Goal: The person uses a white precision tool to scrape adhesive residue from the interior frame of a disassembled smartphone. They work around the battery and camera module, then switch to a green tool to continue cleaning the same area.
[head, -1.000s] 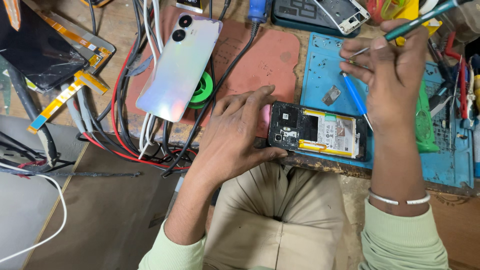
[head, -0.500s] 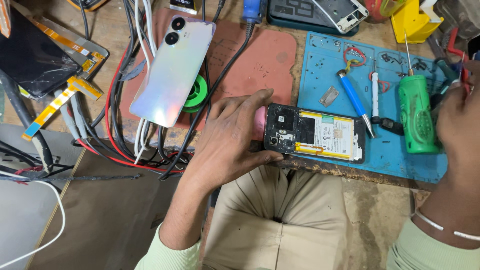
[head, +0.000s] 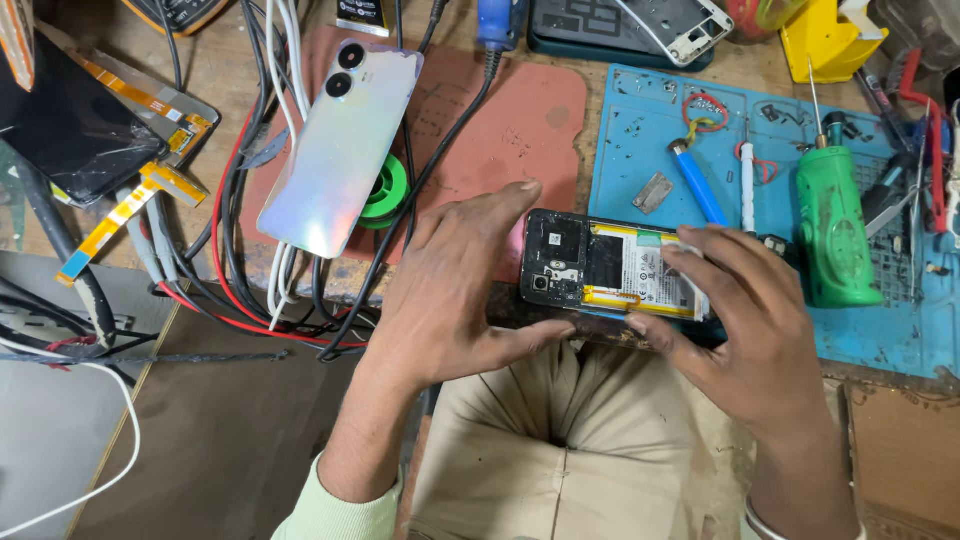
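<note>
Opened smartphone [head: 612, 272], battery exposed, lies gripped at both ends: left hand [head: 450, 290] at nine o'clock, right hand [head: 745, 320] at four. Green screwdriver [head: 835, 235] at three o'clock.

Opened phone [head: 610, 272]: matt black plastic inner frame, with a glossy paper-labelled battery and a strip of shiny yellow film along its lower edge. Back cover [head: 340, 150]: smooth, glossy, iridescent plastic. Red mat [head: 500, 130] and blue mat [head: 640, 130]: matt, rubber-like, the blue one dusted with specks. Green screwdriver [head: 836, 230]: matt plastic handle, thin metal shaft. Counter [head: 220, 70]: worn, rough wood. Trousers [head: 560, 440]: beige woven cloth.
</note>
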